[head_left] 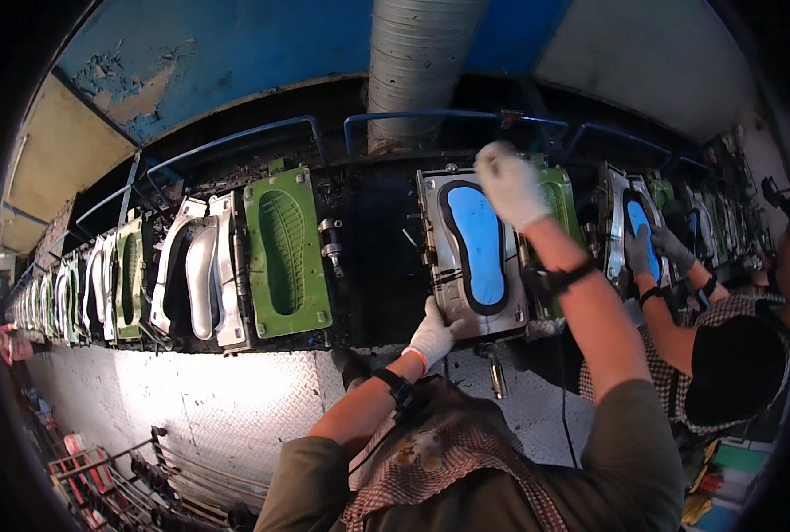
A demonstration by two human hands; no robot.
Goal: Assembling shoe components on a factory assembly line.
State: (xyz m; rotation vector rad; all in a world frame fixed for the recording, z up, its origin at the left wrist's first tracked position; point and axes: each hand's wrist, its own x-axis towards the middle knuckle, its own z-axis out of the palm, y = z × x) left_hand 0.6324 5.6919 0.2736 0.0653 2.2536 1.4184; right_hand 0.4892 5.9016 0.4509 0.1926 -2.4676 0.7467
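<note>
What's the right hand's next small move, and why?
Probably ease the right hand down to the far end of the blue sole: the hand appears raised near the far right corner of the mould, while the left hand is at its near left corner, placed to steady it.

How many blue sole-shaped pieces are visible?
2 clearly: one blue piece on the nearest silver metal mould, another at a coworker's gloved hand. A blue sliver farther right may be a third.

Dull metal mould, smooth sole
</note>
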